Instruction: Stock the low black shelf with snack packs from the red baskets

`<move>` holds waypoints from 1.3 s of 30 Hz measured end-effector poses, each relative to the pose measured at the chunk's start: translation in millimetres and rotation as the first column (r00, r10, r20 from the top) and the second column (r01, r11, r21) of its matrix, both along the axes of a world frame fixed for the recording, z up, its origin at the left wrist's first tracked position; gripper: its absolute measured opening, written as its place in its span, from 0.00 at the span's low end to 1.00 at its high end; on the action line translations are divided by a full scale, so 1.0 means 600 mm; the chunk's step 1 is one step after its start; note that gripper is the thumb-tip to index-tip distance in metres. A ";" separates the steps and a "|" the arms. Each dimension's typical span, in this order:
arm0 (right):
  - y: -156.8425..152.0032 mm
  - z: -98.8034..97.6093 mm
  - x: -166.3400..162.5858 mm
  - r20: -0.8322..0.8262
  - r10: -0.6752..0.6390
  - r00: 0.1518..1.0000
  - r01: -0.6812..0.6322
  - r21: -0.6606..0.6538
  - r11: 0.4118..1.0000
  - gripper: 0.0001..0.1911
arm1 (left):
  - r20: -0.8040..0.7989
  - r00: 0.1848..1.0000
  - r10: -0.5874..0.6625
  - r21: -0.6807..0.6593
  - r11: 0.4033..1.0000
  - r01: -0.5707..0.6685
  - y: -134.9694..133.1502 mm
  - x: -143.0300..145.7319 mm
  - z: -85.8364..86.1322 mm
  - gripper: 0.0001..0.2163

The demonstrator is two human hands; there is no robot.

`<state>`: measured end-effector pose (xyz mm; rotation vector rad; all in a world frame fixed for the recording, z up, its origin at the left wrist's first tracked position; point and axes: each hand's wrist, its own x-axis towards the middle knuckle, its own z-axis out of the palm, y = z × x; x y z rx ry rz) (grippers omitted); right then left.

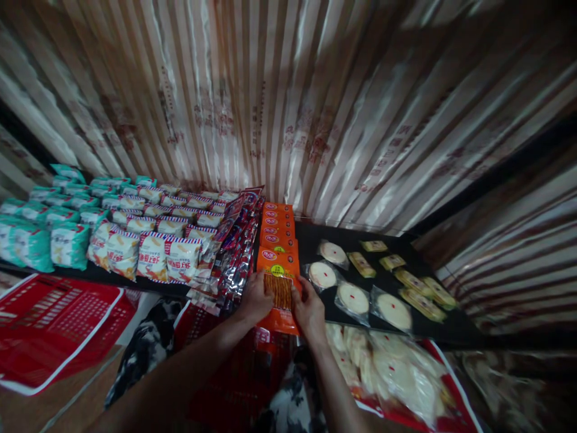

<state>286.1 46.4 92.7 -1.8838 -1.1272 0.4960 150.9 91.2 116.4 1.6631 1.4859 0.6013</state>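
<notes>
An orange snack packet (279,319) with a clear window of brown strips lies at the front of an overlapping row of matching orange packets (277,225). My left hand (256,299) grips its left edge, and my right hand (310,305) has hold of the right edge, fingers closed on both sides. Left of the row, dark shiny packets (238,252) lean in a heap, close to my left hand. Round flat white cakes in clear wrap (354,299) lie to the right of my right hand on the black shelf (336,316).
White snack bags (153,255) and teal bags (70,246) fill the shelf's left side. Small yellow packets (412,279) lie far right. Below stand a red basket (58,325) and another basket heaped with wrapped round cakes (396,367). Striped plastic sheeting (270,102) hangs behind.
</notes>
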 end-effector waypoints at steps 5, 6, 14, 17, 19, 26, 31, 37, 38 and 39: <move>0.022 -0.008 0.017 0.124 -0.003 0.992 0.002 0.007 1.000 0.26 | -0.156 0.984 -0.081 0.027 0.996 0.086 0.018 0.017 0.007 0.25; 0.027 -0.008 0.020 0.150 -0.003 0.989 0.003 0.001 1.000 0.26 | -0.182 0.979 -0.088 0.032 0.995 0.095 0.022 0.020 0.010 0.25; 0.045 -0.012 0.020 0.325 0.049 0.944 -0.043 -0.025 0.999 0.21 | -0.313 0.945 -0.092 0.068 0.991 0.119 0.026 0.036 0.023 0.27; 0.045 -0.008 0.014 0.348 0.054 0.936 -0.048 -0.025 0.999 0.20 | -0.318 0.942 -0.107 0.068 0.989 0.135 0.024 0.038 0.022 0.28; 0.046 -0.004 0.011 0.358 0.055 0.932 -0.044 -0.041 0.998 0.20 | -0.334 0.936 -0.111 0.076 0.987 0.145 0.024 0.039 0.019 0.27; 0.038 0.010 0.000 0.460 0.078 0.884 -0.017 -0.134 0.991 0.20 | -0.374 0.920 -0.116 0.140 0.974 0.180 0.020 0.042 0.007 0.29; 0.059 0.006 0.012 0.446 0.037 0.894 -0.019 -0.045 0.999 0.22 | -0.377 0.909 -0.179 0.229 0.933 0.279 0.014 0.042 -0.004 0.28; 0.135 0.002 0.051 0.277 0.070 0.958 -0.078 0.019 0.997 0.24 | -0.378 0.900 -0.218 0.293 0.894 0.340 0.015 0.050 -0.023 0.29; 0.146 0.002 0.056 0.256 0.077 0.964 -0.081 0.005 0.997 0.24 | -0.376 0.901 -0.217 0.291 0.895 0.337 0.015 0.051 -0.025 0.29; 0.156 0.001 0.060 0.240 0.078 0.968 -0.077 -0.013 0.997 0.24 | -0.372 0.903 -0.216 0.287 0.898 0.333 0.015 0.052 -0.025 0.28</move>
